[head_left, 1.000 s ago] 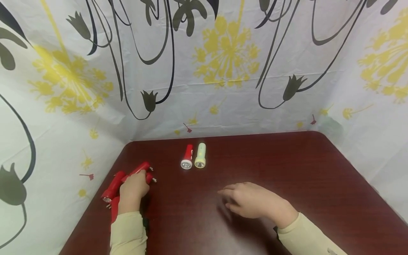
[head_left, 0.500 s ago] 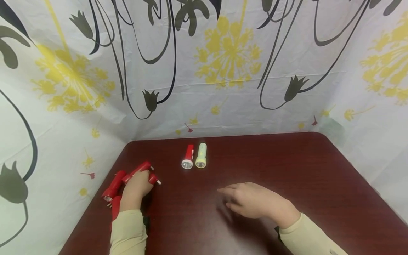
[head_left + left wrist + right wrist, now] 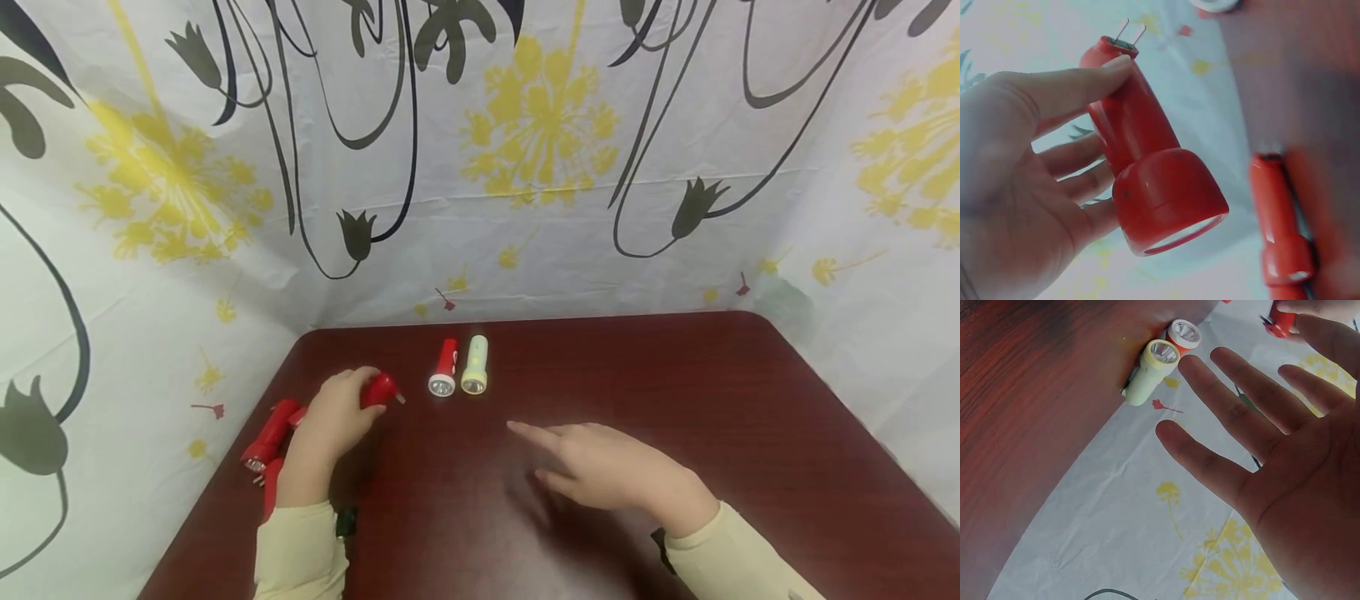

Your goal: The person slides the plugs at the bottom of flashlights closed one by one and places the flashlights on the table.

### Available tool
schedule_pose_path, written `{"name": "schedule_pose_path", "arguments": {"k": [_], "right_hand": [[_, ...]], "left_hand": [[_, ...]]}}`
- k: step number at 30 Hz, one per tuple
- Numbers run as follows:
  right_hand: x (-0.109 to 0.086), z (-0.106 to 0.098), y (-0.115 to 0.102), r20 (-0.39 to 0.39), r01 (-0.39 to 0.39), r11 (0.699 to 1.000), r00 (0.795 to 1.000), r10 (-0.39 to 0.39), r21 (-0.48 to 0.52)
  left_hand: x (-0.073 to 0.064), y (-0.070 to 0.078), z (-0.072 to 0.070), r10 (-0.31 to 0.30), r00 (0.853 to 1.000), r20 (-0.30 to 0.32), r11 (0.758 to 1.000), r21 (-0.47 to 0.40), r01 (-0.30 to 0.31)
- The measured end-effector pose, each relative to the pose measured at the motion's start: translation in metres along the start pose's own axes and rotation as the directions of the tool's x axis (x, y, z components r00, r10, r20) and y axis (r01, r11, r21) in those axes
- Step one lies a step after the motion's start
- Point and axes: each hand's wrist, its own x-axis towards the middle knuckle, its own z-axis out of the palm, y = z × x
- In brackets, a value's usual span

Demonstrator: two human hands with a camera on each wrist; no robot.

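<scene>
You held a red flashlight (image 3: pixel 1163 190)
Your left hand (image 3: pixel 335 421) pinched it; your right hand (image 3: pixel 615 467) hovered, splayed, over the table (image 3: pixel 675 375).

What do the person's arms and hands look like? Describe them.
The left hand and right hand are gloveless. The left sleeve and right sleeve are pale yellowish-beige, reaching the wrists. A small dark piece shows at each sleeve's end.

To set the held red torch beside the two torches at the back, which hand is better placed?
Probably the left hand: it grips the held torch, with the white-rimmed torch nearby. The right hand holds nothing.
</scene>
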Motion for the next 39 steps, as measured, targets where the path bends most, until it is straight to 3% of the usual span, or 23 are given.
{"name": "schedule_pose_path", "arguments": {"k": [9, 17, 28, 32, 39], "right_hand": [[-0.004, -0.003, 0.004, -0.046, 0.013, 1.000, 0.999, -0.013, 0.008], [-0.007, -0.011, 0.004, -0.036, -0.005, 0.998, 0.999, 0.007, 0.060], [-0.010, -0.016, 0.000, -0.067, 0.014, 0.998, 0.998, -0.010, 0.058], [-0.011, -0.017, -0.003, -0.087, 0.034, 0.997, 0.996, -0.028, 0.073], [-0.010, -0.022, -0.008, -0.136, 0.089, 0.993, 0.988, -0.077, 0.079]], "left_hand": [[-0.007, 0.036, -0.018, 0.116, 0.993, -0.012, 0.990, -0.084, -0.116], [-0.010, 0.053, -0.016, 0.149, 0.989, 0.009, 0.968, -0.207, -0.144], [-0.017, 0.074, -0.009, 0.215, 0.977, 0.000, 0.937, -0.284, -0.206], [-0.020, 0.082, -0.005, 0.283, 0.957, -0.054, 0.914, -0.286, -0.287], [-0.021, 0.095, 0.002, 0.428, 0.894, -0.132, 0.851, -0.272, -0.448]]}}
